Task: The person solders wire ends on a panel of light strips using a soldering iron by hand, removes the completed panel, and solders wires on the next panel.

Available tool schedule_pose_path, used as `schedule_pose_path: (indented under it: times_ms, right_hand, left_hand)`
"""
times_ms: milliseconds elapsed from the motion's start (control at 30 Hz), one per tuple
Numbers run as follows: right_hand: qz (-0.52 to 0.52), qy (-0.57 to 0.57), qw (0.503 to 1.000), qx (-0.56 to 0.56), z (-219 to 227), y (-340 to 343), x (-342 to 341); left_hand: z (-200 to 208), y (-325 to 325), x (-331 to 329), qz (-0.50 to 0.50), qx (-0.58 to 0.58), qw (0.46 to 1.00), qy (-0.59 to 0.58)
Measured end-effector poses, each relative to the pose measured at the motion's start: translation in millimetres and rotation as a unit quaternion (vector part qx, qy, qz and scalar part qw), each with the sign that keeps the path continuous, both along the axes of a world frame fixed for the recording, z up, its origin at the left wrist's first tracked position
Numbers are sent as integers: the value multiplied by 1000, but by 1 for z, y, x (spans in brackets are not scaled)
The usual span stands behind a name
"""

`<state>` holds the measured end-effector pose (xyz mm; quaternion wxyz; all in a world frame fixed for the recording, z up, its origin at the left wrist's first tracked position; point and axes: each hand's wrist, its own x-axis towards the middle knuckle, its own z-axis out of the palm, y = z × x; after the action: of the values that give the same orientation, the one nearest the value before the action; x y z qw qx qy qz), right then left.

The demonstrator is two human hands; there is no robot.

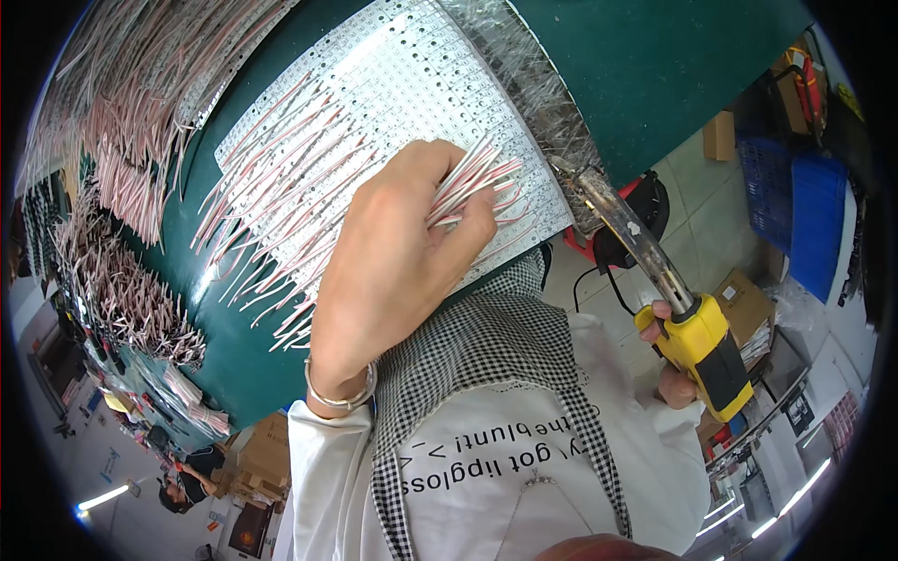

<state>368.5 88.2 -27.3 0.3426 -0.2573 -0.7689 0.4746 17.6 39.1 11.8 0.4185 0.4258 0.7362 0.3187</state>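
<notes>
My left hand (388, 243) is closed round a bundle of thin red-and-white wires (465, 184), held over a white circuit board panel (426, 89) covered with rows of small pads. Many more wires (271, 178) are spread across the panel's left part, their ends hanging past its edge. A yellow-and-black soldering gun (709, 360) is gripped in my right hand (677, 385), of which only some fingers show. Its long, stained metal barrel (641, 241) points up and left. The tip (558, 165) is close to the panel's right edge; whether it touches anything I cannot tell.
Under the panel is a green table (645, 56), with clear plastic wrapping (552, 103) along the panel's right side. Piles of wires (131, 280) and wired strips (178, 65) lie to the left. Right, beyond the table edge, are a blue crate (765, 192) and cardboard boxes (744, 304).
</notes>
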Motion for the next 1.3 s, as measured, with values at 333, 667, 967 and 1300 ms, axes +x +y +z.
schedule_pose_path:
  times_ms: [333, 667, 967, 1300]
  right_hand:
    - [-21, -56, 994, -86, 18, -2, -30]
    - [2, -178, 984, 6, 32, 7, -56]
    - [59, -132, 989, -26, 24, 11, -43]
    - [29, -96, 995, -19, 15, 5, -35]
  left_hand:
    - [-5, 10, 13, 54, -1, 996, 76]
    - [-8, 10, 14, 33, -13, 990, 137]
    - [-10, 9, 14, 41, 2, 991, 131]
    - [-13, 7, 12, 44, 12, 992, 116]
